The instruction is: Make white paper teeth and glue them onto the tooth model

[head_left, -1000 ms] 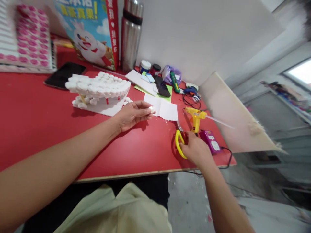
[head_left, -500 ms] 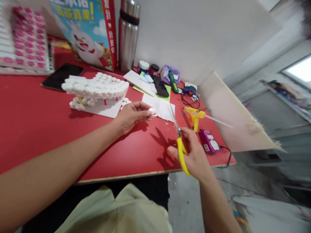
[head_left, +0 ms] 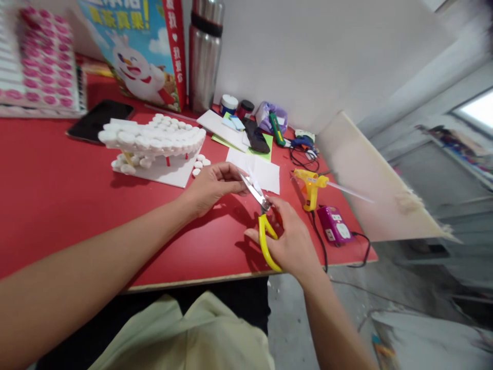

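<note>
My left hand (head_left: 216,189) is closed in a pinch above the red table, fingertips around a small white piece that the scissor blades now largely hide. Yellow-handled scissors (head_left: 265,207) are in my right hand (head_left: 295,239), thumb and fingers at the handles. Their parted blades reach left to my left fingertips. Behind them lies a white paper sheet (head_left: 265,177). Left of my left hand stands a curved model built of white round pieces (head_left: 154,141) on a white board (head_left: 173,174), with several loose white discs (head_left: 199,165) beside it.
A yellow glue gun (head_left: 311,186) and a purple power socket (head_left: 335,225) with cords lie at the right of the red table (head_left: 77,205). Along the back are a steel bottle (head_left: 205,61), a printed bag (head_left: 134,56), jars (head_left: 229,104), a green cutter (head_left: 276,129) and a phone (head_left: 100,119).
My right hand has moved left with the scissors, bringing the blades to the white piece at my left fingertips. My left hand has hardly moved.
</note>
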